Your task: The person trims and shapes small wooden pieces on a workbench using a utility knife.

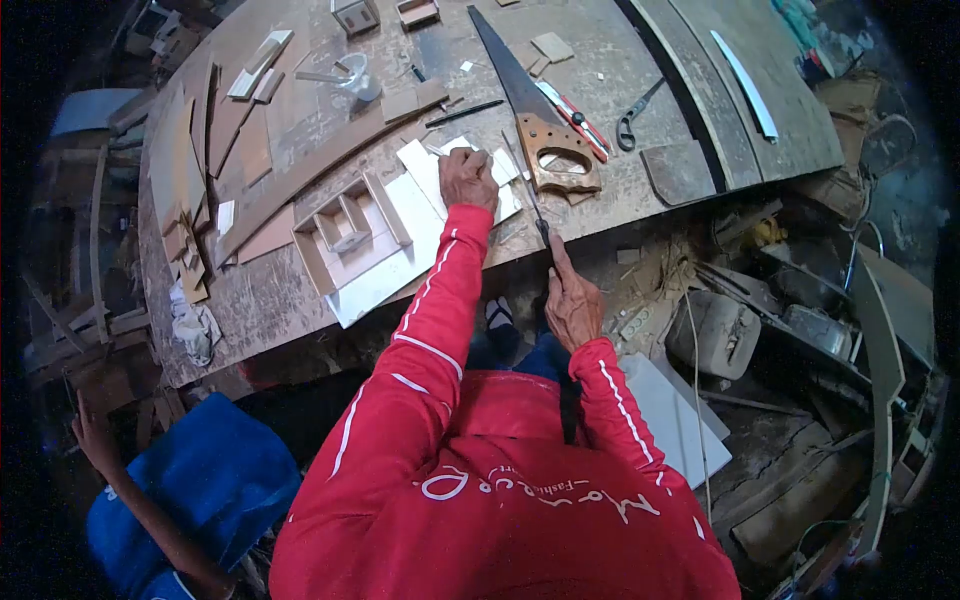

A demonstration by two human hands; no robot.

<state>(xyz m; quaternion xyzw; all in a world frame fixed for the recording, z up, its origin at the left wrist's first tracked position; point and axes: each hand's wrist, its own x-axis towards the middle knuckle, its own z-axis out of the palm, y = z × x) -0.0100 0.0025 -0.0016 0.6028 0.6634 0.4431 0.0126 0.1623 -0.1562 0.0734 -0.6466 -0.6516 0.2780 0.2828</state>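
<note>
My left hand (468, 180) is closed and presses down on small white pieces (424, 168) near the front edge of the worktable. My right hand (573, 300) is wrapped round the dark handle of a thin, narrow tool (541, 228), whose blade points up and left over the table edge, beside the white pieces. To the left of my left hand, a small open wooden box with dividers (350, 228) rests on a white sheet (415, 245). A handsaw (535, 125) with a wooden handle lies just beyond the thin tool.
Scissors (638, 115), a red cutter (580, 122), a black pen (464, 113), a plastic cup (360, 78) and long wood strips (325, 165) lie on the table (275, 305). Another person in blue (195, 485) is at the lower left. A jerrycan (715, 335) stands at right.
</note>
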